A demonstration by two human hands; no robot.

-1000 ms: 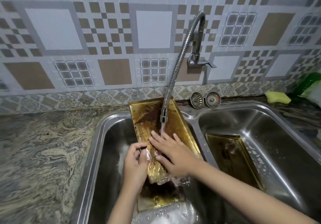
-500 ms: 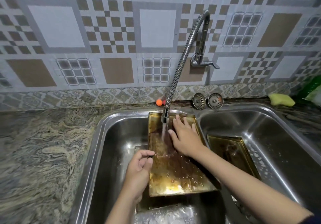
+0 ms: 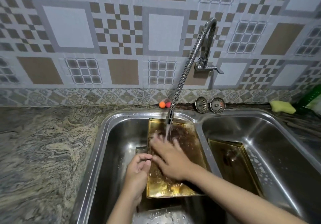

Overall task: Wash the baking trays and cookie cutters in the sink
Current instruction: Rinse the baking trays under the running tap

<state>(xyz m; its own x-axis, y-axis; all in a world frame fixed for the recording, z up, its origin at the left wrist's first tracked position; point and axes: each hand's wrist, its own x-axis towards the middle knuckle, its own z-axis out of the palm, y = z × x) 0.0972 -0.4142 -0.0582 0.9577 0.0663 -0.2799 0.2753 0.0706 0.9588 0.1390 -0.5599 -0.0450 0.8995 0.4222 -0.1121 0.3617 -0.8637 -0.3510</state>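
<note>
Two strainers [image 3: 210, 105] behind sink [image 3: 104, 136]; second tray [image 3: 234, 163] right; left grip [image 3: 137, 171] clamped on tray [image 3: 191, 147] edge; right grip [image 3: 171, 159] spread flat

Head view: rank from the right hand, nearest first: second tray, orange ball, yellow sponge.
From the right hand:
1. Second tray, right basin, beside the hand.
2. Orange ball, counter behind the left basin.
3. Yellow sponge, far right on the counter.
</note>
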